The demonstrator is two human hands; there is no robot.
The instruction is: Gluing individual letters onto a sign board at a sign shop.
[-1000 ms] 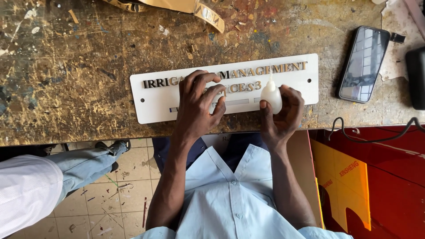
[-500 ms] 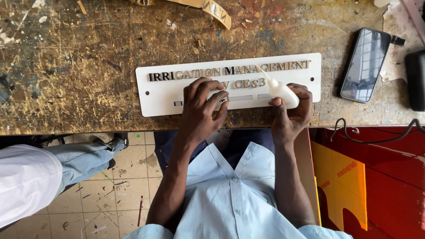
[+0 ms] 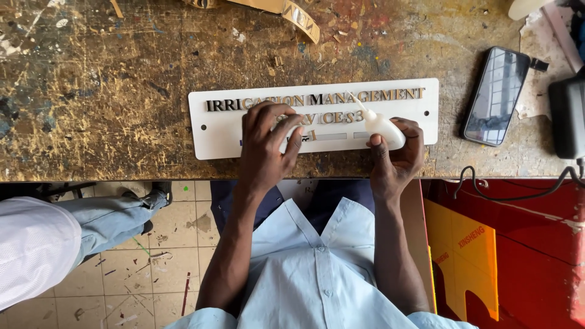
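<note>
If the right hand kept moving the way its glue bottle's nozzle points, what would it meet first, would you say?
The right hand holds a small white bottle whose nozzle points up-left across the white sign plate. Going on, the tip would probably first meet the raised letters of the sign's second line, though its height above them is unclear.

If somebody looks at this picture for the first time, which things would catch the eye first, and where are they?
Mid-frame, a long white rectangular sign plate with raised metallic letters lies on a worn, paint-flecked wooden workbench. The left hand presses on the plate's middle, while the right hand holds a small white squeeze bottle, its thin nozzle pointing at the letters. To the right lies a dark smartphone, screen up.
</note>
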